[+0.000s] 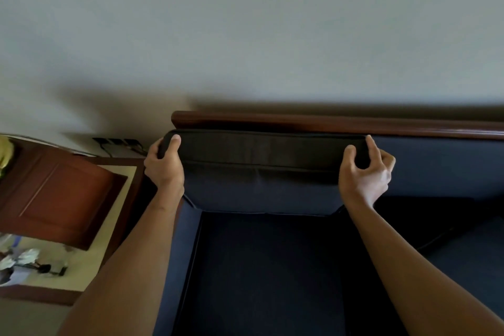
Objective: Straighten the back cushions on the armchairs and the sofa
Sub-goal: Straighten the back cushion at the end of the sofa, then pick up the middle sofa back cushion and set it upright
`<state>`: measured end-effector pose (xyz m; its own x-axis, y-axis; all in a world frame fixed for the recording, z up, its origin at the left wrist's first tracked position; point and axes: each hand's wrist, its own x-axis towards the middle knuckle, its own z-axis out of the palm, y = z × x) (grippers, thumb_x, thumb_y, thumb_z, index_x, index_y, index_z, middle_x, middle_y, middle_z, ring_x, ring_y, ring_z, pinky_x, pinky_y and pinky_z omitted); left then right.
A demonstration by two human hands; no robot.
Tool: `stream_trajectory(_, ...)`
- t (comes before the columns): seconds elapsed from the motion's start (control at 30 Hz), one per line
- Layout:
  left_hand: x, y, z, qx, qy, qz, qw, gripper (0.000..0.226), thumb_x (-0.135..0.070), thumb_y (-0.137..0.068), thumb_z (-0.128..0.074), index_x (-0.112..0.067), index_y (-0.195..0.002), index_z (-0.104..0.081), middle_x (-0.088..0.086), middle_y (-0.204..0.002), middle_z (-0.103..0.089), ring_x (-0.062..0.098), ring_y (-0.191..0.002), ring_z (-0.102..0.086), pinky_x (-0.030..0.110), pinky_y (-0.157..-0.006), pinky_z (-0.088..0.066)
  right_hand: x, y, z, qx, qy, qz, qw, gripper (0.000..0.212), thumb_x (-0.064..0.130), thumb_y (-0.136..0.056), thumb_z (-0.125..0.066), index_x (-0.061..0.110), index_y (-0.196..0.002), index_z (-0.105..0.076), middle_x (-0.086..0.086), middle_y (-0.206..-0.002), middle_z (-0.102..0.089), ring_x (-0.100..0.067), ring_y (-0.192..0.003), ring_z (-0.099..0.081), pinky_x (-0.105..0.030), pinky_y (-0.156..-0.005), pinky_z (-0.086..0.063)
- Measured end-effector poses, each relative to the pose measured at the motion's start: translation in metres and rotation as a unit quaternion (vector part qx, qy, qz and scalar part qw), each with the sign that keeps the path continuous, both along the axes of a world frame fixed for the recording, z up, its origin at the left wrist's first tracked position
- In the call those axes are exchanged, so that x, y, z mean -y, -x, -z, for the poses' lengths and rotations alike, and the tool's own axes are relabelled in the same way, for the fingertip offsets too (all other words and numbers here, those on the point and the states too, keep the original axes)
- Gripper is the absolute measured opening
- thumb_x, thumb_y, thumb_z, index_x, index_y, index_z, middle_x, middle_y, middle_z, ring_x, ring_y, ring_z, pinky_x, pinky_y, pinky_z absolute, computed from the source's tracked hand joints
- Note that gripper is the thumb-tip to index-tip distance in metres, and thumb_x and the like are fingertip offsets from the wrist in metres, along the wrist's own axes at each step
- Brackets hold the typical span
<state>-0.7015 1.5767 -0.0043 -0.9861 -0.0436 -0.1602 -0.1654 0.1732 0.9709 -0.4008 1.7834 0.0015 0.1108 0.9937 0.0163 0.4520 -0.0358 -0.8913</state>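
A dark blue back cushion (261,188) stands upright at the left end of the sofa, its dark top edge just below the brown wooden back rail (327,121). My left hand (163,163) grips the cushion's top left corner, thumb on top. My right hand (365,169) holds its top right corner, fingers curled over the edge. A second back cushion (441,163) stands to the right, touching the first. The dark seat cushion (267,267) lies below between my forearms.
The sofa backs onto a pale wall (245,35). Left of the sofa stands a wooden side table (114,199) carrying a reddish-brown lampshade (54,185) and small items. A dark power strip (117,142) sits by the wall behind it.
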Motion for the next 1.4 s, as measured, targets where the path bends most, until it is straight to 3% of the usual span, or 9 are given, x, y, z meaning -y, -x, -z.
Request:
stream_trajectory(0.1, -0.005, 0.011, 0.013, 0.002, 0.013, 0.062, 0.998, 0.041, -0.036, -0.094, -0.079, -0.019, -0.131, -0.073, 0.002, -0.123, -0.071, 0.021, -0.117, -0.068, 0.041, -0.106, -0.057, -0.009, 0.011, 0.005, 0.02, 0.01, -0.014, 1.0, 0.05, 0.044, -0.096, -0.063, 0.033, -0.145, -0.061, 0.0, -0.138, -0.052, -0.026, -0.125, -0.056, -0.041, -0.107, -0.039)
stream_trajectory(0.27, -0.005, 0.02, 0.036, 0.022, 0.095, 0.199, 0.975, 0.052, -0.023, -0.104, -0.071, -0.022, -0.154, -0.058, 0.003, -0.155, -0.055, 0.02, -0.143, -0.05, 0.031, -0.113, -0.041, -0.009, 0.016, 0.034, 0.098, 0.017, -0.098, 0.99, 0.051, 0.042, -0.099, -0.06, 0.031, -0.149, -0.057, -0.004, -0.149, -0.045, -0.036, -0.128, -0.054, -0.046, -0.108, -0.041)
stream_trajectory(0.5, -0.033, 0.031, 0.047, -0.007, 0.271, 0.306, 0.913, 0.058, -0.05, -0.113, -0.04, -0.035, -0.168, -0.031, 0.019, -0.171, -0.019, 0.04, -0.15, -0.04, 0.043, -0.118, -0.035, -0.031, 0.015, 0.055, 0.223, 0.036, -0.19, 0.956, 0.059, 0.059, -0.106, -0.033, 0.036, -0.16, -0.029, -0.007, -0.166, -0.013, -0.045, -0.14, -0.028, -0.062, -0.106, -0.043)
stream_trajectory(0.63, -0.033, 0.033, 0.05, -0.052, 0.371, 0.321, 0.87, 0.061, -0.053, -0.114, -0.024, -0.032, -0.171, -0.019, 0.026, -0.164, -0.025, 0.051, -0.143, -0.042, 0.056, -0.118, -0.036, -0.036, 0.016, 0.057, 0.254, 0.05, -0.205, 0.944, 0.06, 0.061, -0.106, -0.024, 0.036, -0.161, -0.022, -0.01, -0.165, -0.01, -0.049, -0.137, -0.028, -0.066, -0.106, -0.042)
stream_trajectory(0.73, -0.033, 0.029, 0.047, -0.078, 0.409, 0.323, 0.85, 0.061, -0.049, -0.116, -0.02, -0.026, -0.172, -0.018, 0.029, -0.165, -0.026, 0.054, -0.148, -0.032, 0.06, -0.121, -0.029, -0.037, 0.012, 0.052, 0.273, 0.053, -0.22, 0.935, 0.063, 0.062, -0.106, -0.022, 0.035, -0.163, -0.019, -0.014, -0.166, -0.009, -0.049, -0.137, -0.029, -0.065, -0.108, -0.039)
stream_trajectory(0.87, -0.03, 0.004, 0.039, -0.17, 0.45, 0.333, 0.811, 0.058, -0.045, -0.116, -0.027, -0.021, -0.168, -0.033, 0.026, -0.172, -0.026, 0.051, -0.159, -0.018, 0.064, -0.127, -0.017, -0.035, -0.005, 0.041, 0.305, 0.062, -0.267, 0.912, 0.068, 0.066, -0.105, -0.023, 0.038, -0.165, -0.011, -0.009, -0.173, 0.001, -0.044, -0.153, -0.015, -0.063, -0.118, -0.026)
stream_trajectory(1.0, -0.037, -0.055, 0.029, -0.23, 0.418, 0.371, 0.797, 0.053, -0.043, -0.114, -0.038, -0.02, -0.162, -0.046, 0.021, -0.174, -0.027, 0.043, -0.164, -0.013, 0.064, -0.129, -0.01, -0.013, -0.041, 0.033, 0.295, 0.045, -0.296, 0.907, 0.071, 0.063, -0.106, -0.028, 0.034, -0.167, -0.006, -0.005, -0.176, 0.009, -0.033, -0.161, 0.005, -0.059, -0.124, -0.014)
stream_trajectory(1.2, -0.057, -0.179, 0.027, -0.265, 0.312, 0.429, 0.805, 0.044, -0.031, -0.107, -0.055, -0.014, -0.147, -0.064, 0.021, -0.165, -0.044, 0.042, -0.158, -0.031, 0.062, -0.125, -0.031, 0.023, -0.148, 0.045, 0.235, 0.071, -0.249, 0.937, 0.07, 0.058, -0.106, -0.036, 0.03, -0.166, -0.014, -0.005, -0.176, -0.003, -0.026, -0.162, 0.001, -0.055, -0.125, -0.018)
stream_trajectory(1.4, -0.095, -0.339, 0.039, -0.222, 0.239, 0.515, 0.792, 0.04, -0.024, -0.104, -0.065, -0.012, -0.142, -0.067, 0.014, -0.158, -0.053, 0.031, -0.152, -0.042, 0.055, -0.122, -0.038, 0.033, -0.301, 0.062, 0.226, 0.124, -0.173, 0.951, 0.065, 0.053, -0.107, -0.04, 0.024, -0.164, -0.026, -0.008, -0.175, -0.013, -0.024, -0.161, -0.004, -0.052, -0.126, -0.019)
